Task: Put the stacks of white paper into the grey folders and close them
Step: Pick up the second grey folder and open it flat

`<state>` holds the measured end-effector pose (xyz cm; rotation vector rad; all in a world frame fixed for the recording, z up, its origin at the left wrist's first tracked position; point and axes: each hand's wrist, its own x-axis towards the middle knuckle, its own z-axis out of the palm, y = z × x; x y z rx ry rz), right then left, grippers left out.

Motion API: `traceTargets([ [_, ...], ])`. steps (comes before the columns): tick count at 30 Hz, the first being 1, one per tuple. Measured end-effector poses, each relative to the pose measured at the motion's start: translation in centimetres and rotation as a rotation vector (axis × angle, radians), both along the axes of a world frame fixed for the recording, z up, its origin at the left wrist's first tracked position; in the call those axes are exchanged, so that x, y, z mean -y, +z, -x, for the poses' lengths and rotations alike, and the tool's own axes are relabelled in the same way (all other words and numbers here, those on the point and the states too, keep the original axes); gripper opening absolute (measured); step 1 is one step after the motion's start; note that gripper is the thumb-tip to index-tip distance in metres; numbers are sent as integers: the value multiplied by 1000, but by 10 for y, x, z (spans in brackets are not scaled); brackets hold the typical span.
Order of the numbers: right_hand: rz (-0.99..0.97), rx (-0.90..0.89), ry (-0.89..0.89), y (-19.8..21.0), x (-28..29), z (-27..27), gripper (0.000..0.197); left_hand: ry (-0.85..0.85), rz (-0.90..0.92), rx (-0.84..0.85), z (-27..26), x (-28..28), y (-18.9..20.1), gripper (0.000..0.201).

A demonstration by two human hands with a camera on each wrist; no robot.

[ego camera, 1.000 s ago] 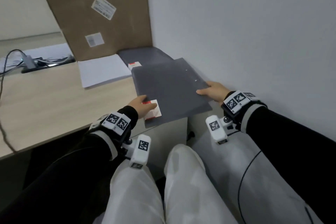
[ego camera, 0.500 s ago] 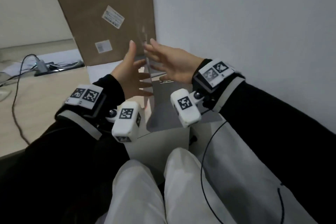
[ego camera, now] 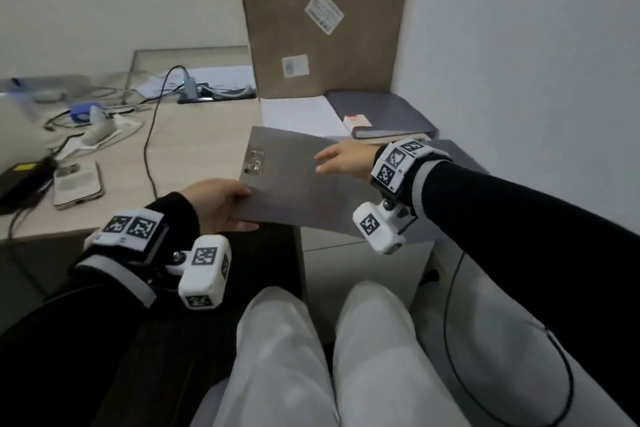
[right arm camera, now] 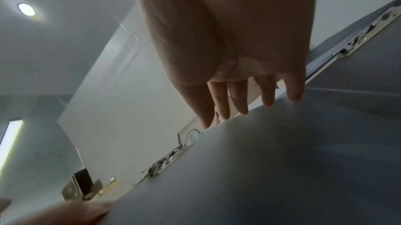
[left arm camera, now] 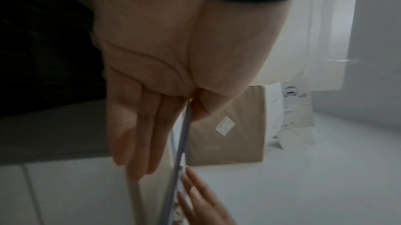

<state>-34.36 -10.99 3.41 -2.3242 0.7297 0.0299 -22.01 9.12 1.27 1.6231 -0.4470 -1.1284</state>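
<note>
A grey folder (ego camera: 304, 191) is held open over the desk's right corner, and a metal clip (ego camera: 254, 161) shows on its inner face. My left hand (ego camera: 225, 204) pinches its near left corner, thumb on top and fingers underneath. The folder's thin edge (left arm camera: 184, 134) runs between that thumb and the fingers. My right hand (ego camera: 343, 159) reaches over the folder's far right part with straight fingers (right arm camera: 234, 101) and holds nothing. A stack of white paper (ego camera: 301, 114) lies behind the folder. A second grey folder (ego camera: 388, 111) lies closed at the back right.
A tall cardboard box (ego camera: 322, 17) leans in the corner behind the paper. A small red and white box (ego camera: 356, 121) lies on the closed folder. Cables (ego camera: 152, 135) and a phone (ego camera: 78, 184) cover the desk's left side. The wall (ego camera: 519, 80) runs close on the right.
A second ago the folder lay closed under both hands. It then stood upright between my palms. Now it is turned over to the left, clip side up, with my left hand gripping its corner.
</note>
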Motion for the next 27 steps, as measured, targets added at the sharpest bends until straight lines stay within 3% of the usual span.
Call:
traceTargets([
  [3, 108, -94, 53, -12, -5, -27, 59, 67, -151, 204, -5, -7, -23, 13],
  [8, 316, -372, 186, -34, -8, -53, 91, 258, -206, 798, -33, -5, -18, 32],
  [10, 345, -476, 248, -49, -8, -53, 100, 206, -155, 832, -37, 0, -16, 34],
  [13, 325, -483, 287, -54, -3, -49, 102, 41, -162, 788, -42, 8, -22, 49],
  [16, 336, -496, 318, -50, 2, -46, 101, -88, -217, 748, -47, 11, -30, 67],
  [21, 331, -477, 326, -55, 3, -45, 103, -266, -356, 847, -50, 20, -31, 80],
  [27, 333, -464, 300, -54, 3, -43, 102, -264, -397, 948, -51, 32, -38, 84],
])
